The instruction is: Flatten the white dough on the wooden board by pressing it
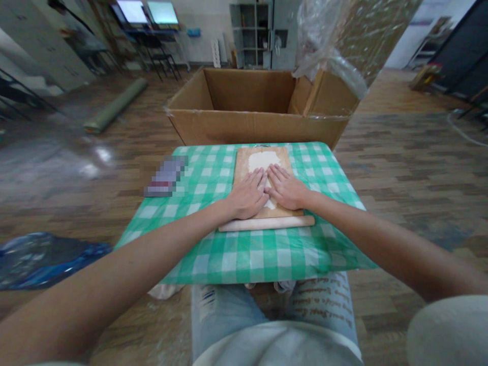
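Note:
A flat, pale sheet of dough (264, 158) lies on a wooden board (241, 165). My left hand (249, 194) rests flat on the dough's left side, fingers stretched out and pointing away from me. On the right side my right hand (286, 189) also lies flat, its fingertips close to those of the left. Both palms hide the middle of the dough. Along the board's near edge lies a wooden rolling pin (267, 223), which neither hand holds.
A green-and-white checked cloth (213, 259) covers the small table. A blurred-out object (166, 176) lies at its left edge. Behind stands a large open cardboard box (251, 124). A rolled mat (116, 105) and a blue plastic bag (49, 259) are on the floor. A person (78, 33) sits far left.

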